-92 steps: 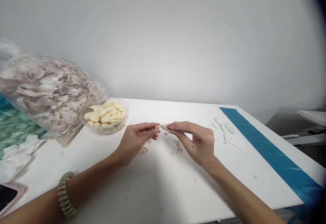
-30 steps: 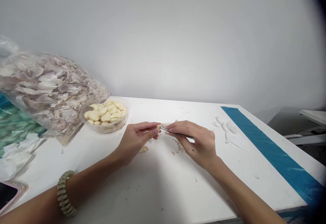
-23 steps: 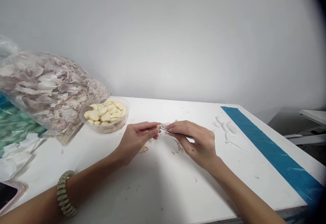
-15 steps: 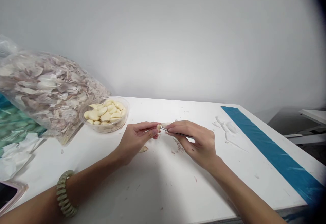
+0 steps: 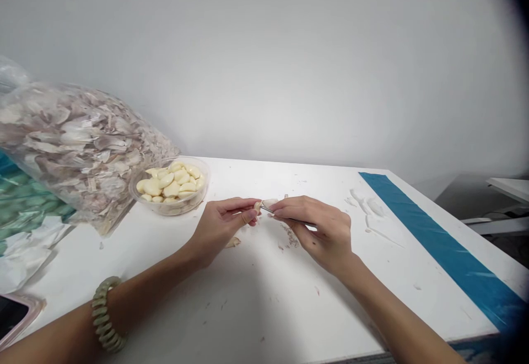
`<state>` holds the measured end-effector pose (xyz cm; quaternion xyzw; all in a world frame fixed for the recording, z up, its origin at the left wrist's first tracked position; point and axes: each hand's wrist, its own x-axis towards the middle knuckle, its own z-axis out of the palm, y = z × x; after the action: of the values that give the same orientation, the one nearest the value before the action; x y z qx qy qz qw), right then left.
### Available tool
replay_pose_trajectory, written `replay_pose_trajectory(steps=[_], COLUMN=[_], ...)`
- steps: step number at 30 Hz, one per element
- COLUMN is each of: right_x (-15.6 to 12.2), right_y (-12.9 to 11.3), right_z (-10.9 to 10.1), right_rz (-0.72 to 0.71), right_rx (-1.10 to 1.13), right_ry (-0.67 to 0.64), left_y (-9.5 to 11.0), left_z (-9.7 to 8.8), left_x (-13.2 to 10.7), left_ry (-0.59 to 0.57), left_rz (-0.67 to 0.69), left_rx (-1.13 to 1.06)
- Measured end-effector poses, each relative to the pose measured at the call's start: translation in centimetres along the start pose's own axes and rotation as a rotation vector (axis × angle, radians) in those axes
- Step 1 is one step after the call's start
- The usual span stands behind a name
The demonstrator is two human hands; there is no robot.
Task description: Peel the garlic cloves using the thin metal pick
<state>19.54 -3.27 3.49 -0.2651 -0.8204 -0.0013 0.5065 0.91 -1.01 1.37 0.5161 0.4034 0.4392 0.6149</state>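
Note:
My left hand (image 5: 219, 229) pinches a small garlic clove (image 5: 258, 207) between thumb and fingertips. My right hand (image 5: 320, 234) holds a thin metal tool (image 5: 285, 215), perhaps tweezers or a small blade, with its tip against the clove. A pale strip of garlic skin (image 5: 269, 203) lifts beside the tip. The fingers partly hide the clove. Left of my hands, a clear plastic bowl (image 5: 169, 201) holds several peeled cloves. An unpeeled clove (image 5: 232, 242) lies on the white table (image 5: 256, 298) just below my left hand.
A clear bag stuffed with garlic skins (image 5: 78, 143) leans at the far left, beside loose white paper (image 5: 25, 256) and a phone corner (image 5: 10, 317). A blue strip (image 5: 442, 242) crosses the table's right side. Skin scraps lie around, and a wall rises behind.
Since the earliest frame, the tool tip has moved from just right of the clove to against it. Both hands have stayed almost still in the latest frames.

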Motion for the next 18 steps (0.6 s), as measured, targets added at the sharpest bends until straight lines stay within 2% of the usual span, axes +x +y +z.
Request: replay_pose_trajectory(steps=[18], right_x=[0.15], right_y=[-0.13], right_z=[0.09], right_rz=[0.011], right_rx=[-0.031], right_ry=[-0.008], left_y=[-0.16], left_z=[-0.16], left_x=[0.10], left_ry=[-0.009], left_rz=[-0.016], left_rx=[0.042])
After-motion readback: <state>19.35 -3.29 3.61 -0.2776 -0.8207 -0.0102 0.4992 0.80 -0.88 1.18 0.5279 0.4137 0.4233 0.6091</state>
